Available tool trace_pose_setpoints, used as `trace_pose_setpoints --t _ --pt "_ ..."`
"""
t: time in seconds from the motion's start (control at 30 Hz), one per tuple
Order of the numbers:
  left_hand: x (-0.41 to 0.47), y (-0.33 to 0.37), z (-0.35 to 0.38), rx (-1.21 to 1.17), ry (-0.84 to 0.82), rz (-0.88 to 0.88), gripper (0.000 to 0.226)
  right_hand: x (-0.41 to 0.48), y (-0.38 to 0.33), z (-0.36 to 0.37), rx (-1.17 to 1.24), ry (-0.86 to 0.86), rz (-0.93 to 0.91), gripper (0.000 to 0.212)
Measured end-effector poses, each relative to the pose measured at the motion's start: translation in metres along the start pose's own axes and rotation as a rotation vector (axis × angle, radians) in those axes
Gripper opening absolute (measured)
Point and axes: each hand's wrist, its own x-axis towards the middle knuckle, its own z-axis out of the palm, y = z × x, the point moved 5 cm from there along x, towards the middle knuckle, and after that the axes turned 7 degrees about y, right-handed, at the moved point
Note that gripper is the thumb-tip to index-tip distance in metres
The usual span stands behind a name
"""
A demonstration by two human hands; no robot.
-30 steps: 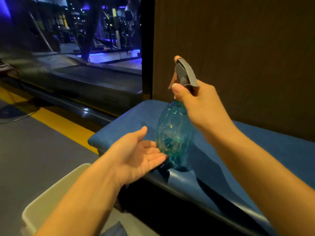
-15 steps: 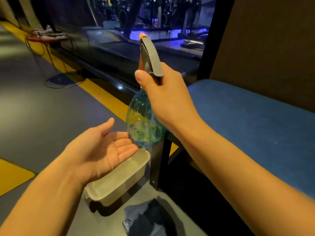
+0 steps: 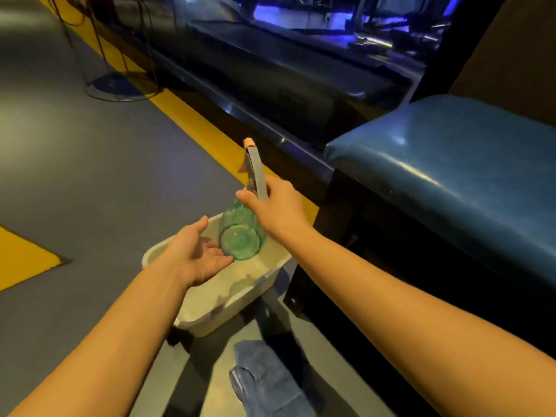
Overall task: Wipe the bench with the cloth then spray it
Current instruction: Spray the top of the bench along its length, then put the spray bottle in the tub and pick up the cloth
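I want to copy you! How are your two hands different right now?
The right hand grips the spray bottle by its neck; the left hand holds nothing. The right hand is curled tight; the left hand is flat and open by the bottle's base. Both are above the white tub.

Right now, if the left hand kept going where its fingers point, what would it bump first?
Probably the spray bottle: its green bottom sits just beyond the fingertips of the left hand.
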Motion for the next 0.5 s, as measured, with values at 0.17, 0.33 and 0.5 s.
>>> trace_pose_setpoints --t 0.17,0.33,0.5 --pt "0.054 -0.019 -0.019 0.047 0.126 -0.012 0.045 0.008 0.057 0.049 -0.041 -0.031 0.113 0.023" --pt "0.085 -0.023 -0.024 0.185 0.201 0.009 0.027 0.011 0.091 0.073 0.011 -0.011 0.141 0.029" --pt "0.105 -0.025 -0.022 0.224 0.210 0.024 0.033 0.014 0.114 0.093 0.009 0.000 0.191 0.018"
